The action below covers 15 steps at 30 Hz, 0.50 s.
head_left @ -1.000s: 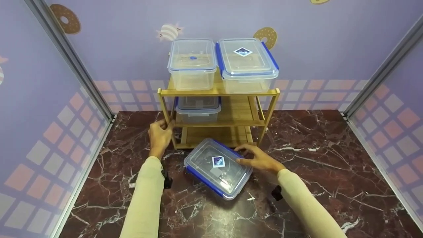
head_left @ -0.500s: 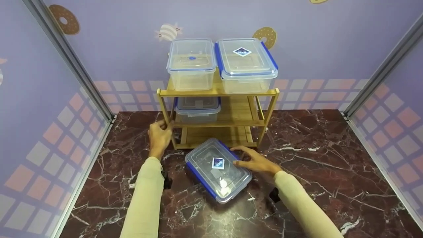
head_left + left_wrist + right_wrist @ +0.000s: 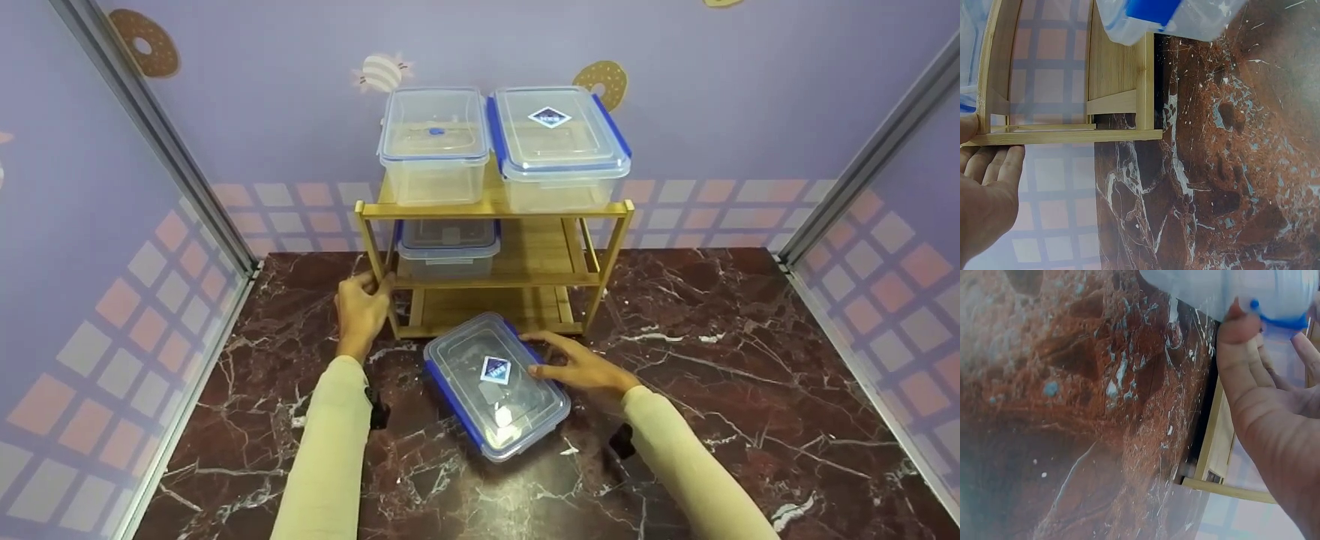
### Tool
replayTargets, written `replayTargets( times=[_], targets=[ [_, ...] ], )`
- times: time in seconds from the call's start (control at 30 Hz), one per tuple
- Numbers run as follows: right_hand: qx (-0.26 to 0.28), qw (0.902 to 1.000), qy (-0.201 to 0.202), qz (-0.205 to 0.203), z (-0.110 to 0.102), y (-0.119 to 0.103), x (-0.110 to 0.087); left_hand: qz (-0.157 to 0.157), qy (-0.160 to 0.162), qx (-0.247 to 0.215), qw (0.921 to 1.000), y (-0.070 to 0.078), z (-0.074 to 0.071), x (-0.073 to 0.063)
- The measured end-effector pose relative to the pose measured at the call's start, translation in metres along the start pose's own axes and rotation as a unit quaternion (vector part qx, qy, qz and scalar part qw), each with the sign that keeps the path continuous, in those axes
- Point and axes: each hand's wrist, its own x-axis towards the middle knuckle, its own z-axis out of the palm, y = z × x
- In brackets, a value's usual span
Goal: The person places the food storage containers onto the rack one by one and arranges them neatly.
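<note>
A clear lidded food storage container (image 3: 487,405) with blue side clips and a diamond sticker is turned at an angle in front of the wooden shelf rack (image 3: 495,282). My right hand (image 3: 589,367) holds it by its right edge, thumb at the lid's rim. In the right wrist view, the container's blue clip (image 3: 1286,323) shows beside the fingers; its far side is hidden. My left hand (image 3: 362,311) grips the rack's left front leg at middle shelf height. The left wrist view shows that hand's thumb and fingers (image 3: 1010,163) on opposite sides of the leg.
Two more lidded containers, one with a blue vent button (image 3: 436,180) and one with a sticker (image 3: 562,191), stand side by side on the top shelf. Another container (image 3: 450,259) sits left on the middle shelf. Marble-patterned surface (image 3: 750,420) surrounds the rack; patterned panels (image 3: 825,112) enclose it.
The held container has turned slightly clockwise, its near corner swinging left. My right hand has shifted slightly left with it. The left hand stays on the rack leg.
</note>
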Motion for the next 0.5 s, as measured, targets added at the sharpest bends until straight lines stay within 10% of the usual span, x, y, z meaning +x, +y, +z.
replayTargets(
  times=[0.5],
  targets=[
    [0.042, 0.9979, 0.015, 0.047, 0.003, 0.004, -0.02, -0.001, 0.002, -0.011, 0.9999, -0.001, 0.0, -0.001]
  ],
)
